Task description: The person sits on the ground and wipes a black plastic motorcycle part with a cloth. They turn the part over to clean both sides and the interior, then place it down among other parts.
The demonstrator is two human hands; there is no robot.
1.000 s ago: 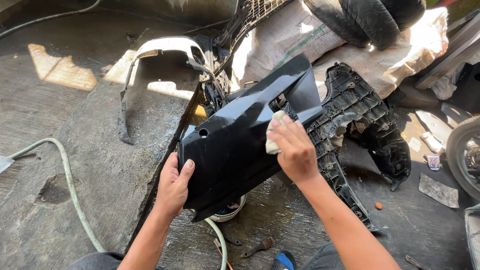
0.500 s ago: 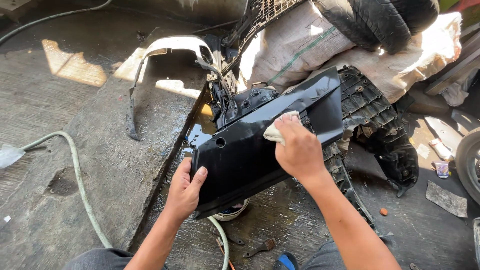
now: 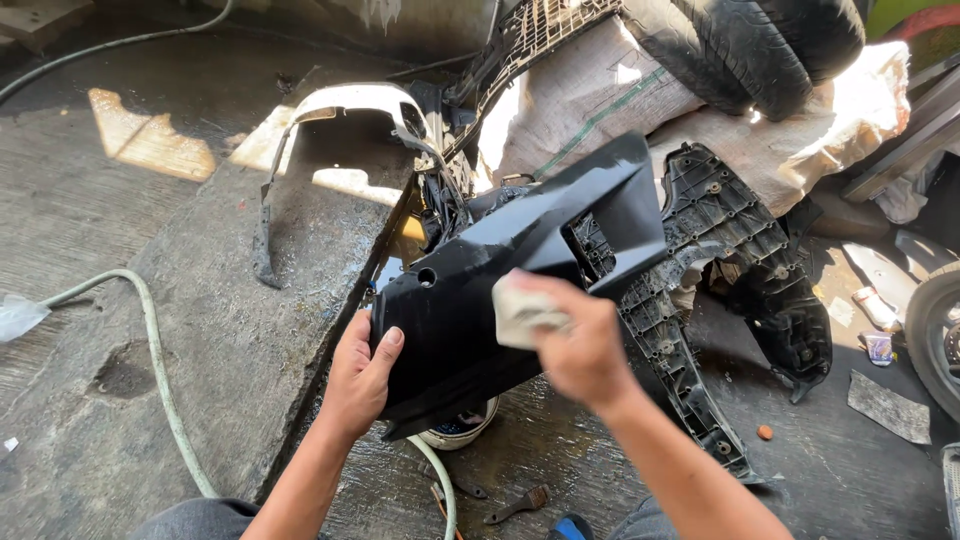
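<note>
Black panel [image 3: 470,300]: glossy, wet plastic, tilted, at centre above the ground.
Left hand [image 3: 362,378]: grips its near-left edge.
Right hand [image 3: 578,340]: closed on pale sponge [image 3: 520,312], pressing the panel.
Hidden: bowl [image 3: 458,430] mostly under the panel.

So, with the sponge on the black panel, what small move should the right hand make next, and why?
Probably a short wipe toward the lower left of the black panel. The right hand presses the pale sponge near the panel's middle, while the left hand grips the lower left edge and steadies it. The glossy surface between the sponge and that hand lies bare and within easy reach.
</note>
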